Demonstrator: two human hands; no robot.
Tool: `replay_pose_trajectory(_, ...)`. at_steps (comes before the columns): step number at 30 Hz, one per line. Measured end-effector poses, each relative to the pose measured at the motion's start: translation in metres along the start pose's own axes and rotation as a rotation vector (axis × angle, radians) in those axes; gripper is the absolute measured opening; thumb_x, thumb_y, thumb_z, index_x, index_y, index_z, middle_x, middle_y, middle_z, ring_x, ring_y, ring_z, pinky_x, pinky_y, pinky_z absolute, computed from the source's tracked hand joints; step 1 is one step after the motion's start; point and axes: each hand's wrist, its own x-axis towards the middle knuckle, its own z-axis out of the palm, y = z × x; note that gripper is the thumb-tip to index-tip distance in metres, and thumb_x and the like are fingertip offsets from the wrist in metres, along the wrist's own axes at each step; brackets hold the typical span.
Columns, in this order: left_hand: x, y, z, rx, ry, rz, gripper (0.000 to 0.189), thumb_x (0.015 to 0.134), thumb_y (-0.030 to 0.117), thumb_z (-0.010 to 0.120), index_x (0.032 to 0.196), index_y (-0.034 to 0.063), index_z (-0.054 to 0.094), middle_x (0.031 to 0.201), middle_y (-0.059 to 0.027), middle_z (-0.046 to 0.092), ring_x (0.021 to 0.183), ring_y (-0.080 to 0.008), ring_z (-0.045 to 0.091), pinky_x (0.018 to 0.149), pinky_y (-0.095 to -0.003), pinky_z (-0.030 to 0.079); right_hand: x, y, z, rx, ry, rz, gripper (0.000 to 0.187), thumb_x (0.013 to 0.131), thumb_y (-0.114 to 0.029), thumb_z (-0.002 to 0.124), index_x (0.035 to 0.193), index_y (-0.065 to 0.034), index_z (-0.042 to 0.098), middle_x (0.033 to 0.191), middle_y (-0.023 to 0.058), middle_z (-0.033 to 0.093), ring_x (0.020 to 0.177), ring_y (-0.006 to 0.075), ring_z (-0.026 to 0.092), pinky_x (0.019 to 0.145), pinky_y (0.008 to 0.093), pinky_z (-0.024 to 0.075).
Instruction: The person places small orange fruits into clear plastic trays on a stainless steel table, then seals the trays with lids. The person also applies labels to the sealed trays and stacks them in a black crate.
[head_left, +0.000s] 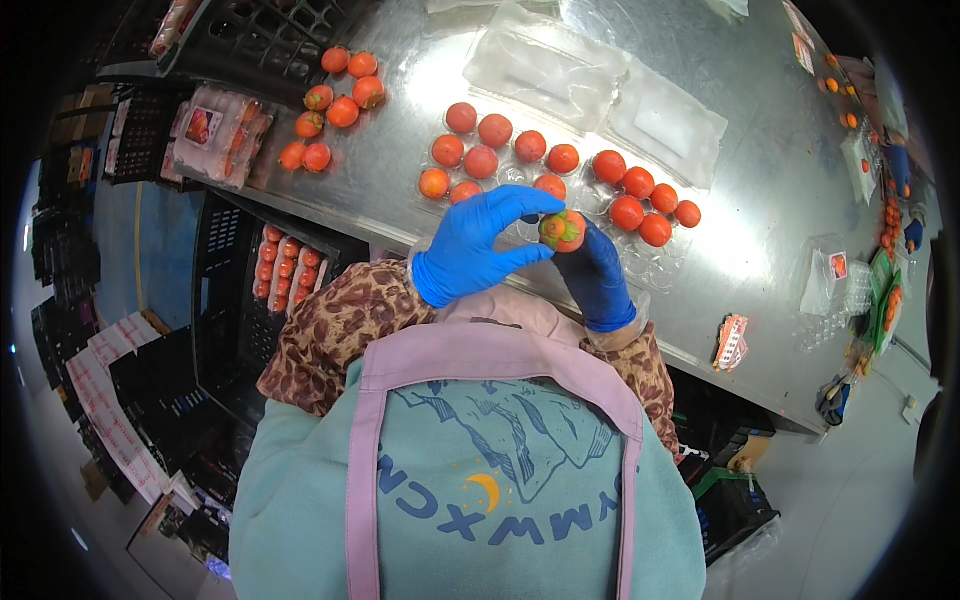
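Note:
A persimmon (573, 232) with a green calyx is held up between my two blue-gloved hands, its stem end facing left. My left hand (480, 240) has its index finger and thumb at the fruit's upper and lower edges. My right hand (600, 277) grips it from the right, with its fingers partly hidden behind the fruit. Beyond and partly beneath my hands, clear plastic trays (510, 166) hold several persimmons in their cups. More persimmons (626, 212) sit in the cups at the right, where the nearest cups hold none.
Loose persimmons (343, 112) lie at the left of the steel table (757, 247), beside a black crate (262, 37) and filled clear packs (217, 135). Plastic lids (544, 67) lie behind the trays. Labels (730, 342) rest at the right. A lower crate (225, 300) holds packed fruit.

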Motion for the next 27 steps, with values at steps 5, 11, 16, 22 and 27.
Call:
replay_pose_trajectory(5,0.0,0.006,-0.001,-0.02,0.025,-0.129,0.046,0.077,0.006,0.072,0.121,0.0064,0.056,0.119,-0.0092,0.057,0.095,-0.0178,0.059,0.086,-0.0306,0.048,-0.004,-0.011,-0.001,-0.207,0.145,-0.134,0.036,0.09,-0.02,0.058,0.12,0.0001,0.055,0.113,0.008,0.059,0.103,0.016,0.056,0.089,0.0293,0.0447)
replay_pose_trajectory(11,-0.002,-0.009,-0.004,-0.085,0.205,-0.159,0.04,0.083,0.003,0.065,0.121,0.007,0.055,0.116,-0.0056,0.059,0.09,-0.0125,0.058,0.084,-0.0271,0.047,-0.012,-0.039,-0.009,-1.311,0.346,-0.347,0.038,0.079,-0.018,0.073,0.112,-0.0034,0.06,0.103,0.0062,0.063,0.096,0.0154,0.059,0.083,0.0291,0.0482)
replay_pose_trajectory(16,-0.002,-0.014,-0.003,-0.089,0.259,-0.173,0.034,0.087,0.004,0.061,0.12,0.0068,0.056,0.11,-0.0037,0.063,0.089,-0.0104,0.057,0.082,-0.0259,0.046,-0.012,-0.032,-0.008,-1.932,0.277,-0.51,0.037,0.072,-0.025,0.076,0.102,-0.0081,0.062,0.09,0.0116,0.061,0.08,0.0313,0.058,0.069,0.0408,0.0462)
replay_pose_trajectory(22,-0.002,-0.016,-0.004,-0.065,0.261,-0.176,0.031,0.088,0.005,0.06,0.119,0.0075,0.057,0.11,-0.0027,0.062,0.088,-0.0094,0.057,0.081,-0.0249,0.046,-0.005,-0.027,-0.008,-2.155,0.275,-0.359,0.038,0.072,-0.023,0.076,0.105,-0.0099,0.062,0.096,0.0103,0.061,0.085,0.03,0.059,0.073,0.0381,0.0477)
replay_pose_trajectory(27,-0.003,-0.016,-0.005,-0.074,0.261,-0.185,0.031,0.088,0.005,0.06,0.119,0.0078,0.057,0.11,-0.0023,0.062,0.087,-0.0088,0.056,0.081,-0.0245,0.046,-0.001,-0.027,-0.011,-2.119,0.263,-0.327,0.039,0.072,-0.023,0.076,0.106,-0.01,0.063,0.097,0.0109,0.061,0.086,0.0304,0.059,0.075,0.0396,0.0468)
